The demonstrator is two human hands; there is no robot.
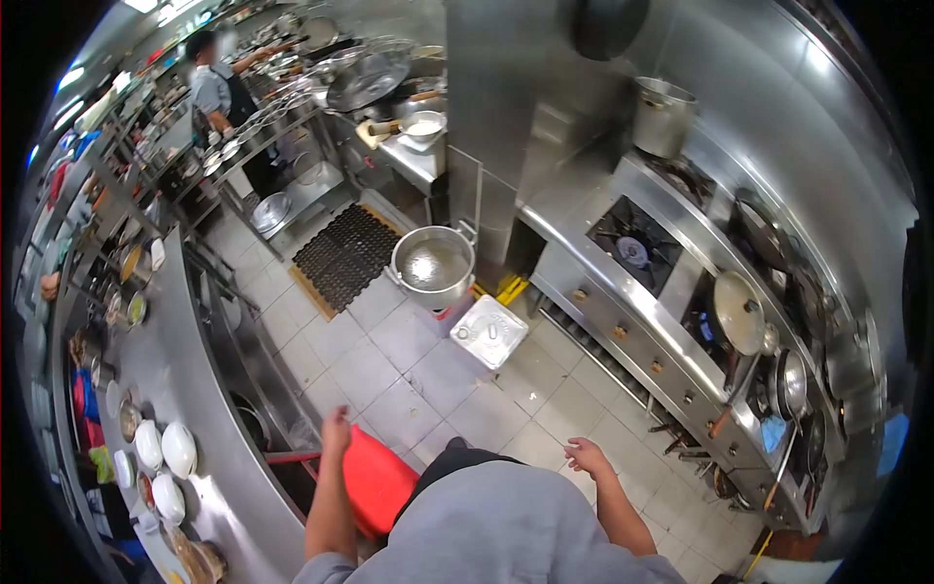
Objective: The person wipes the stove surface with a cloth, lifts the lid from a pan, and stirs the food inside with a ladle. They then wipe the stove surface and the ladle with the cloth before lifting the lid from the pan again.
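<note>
Floor: pale tile, open strip between steel counter edge at left and stove front at right; widest at near right. Far end narrowed by large two-handled pot, liquid inside, with square metal tin just beside it, nearer; black perforated mat farther left.

Red item: near left, between counter and the person; bright, smooth, plastic-looking, partly covered by forearm and shirt; type unclear.

Left hand: fingers bent, nearest the red item; contact or grip cannot be told.

Right hand: fingers apart, above tile, well apart from stove.
</note>
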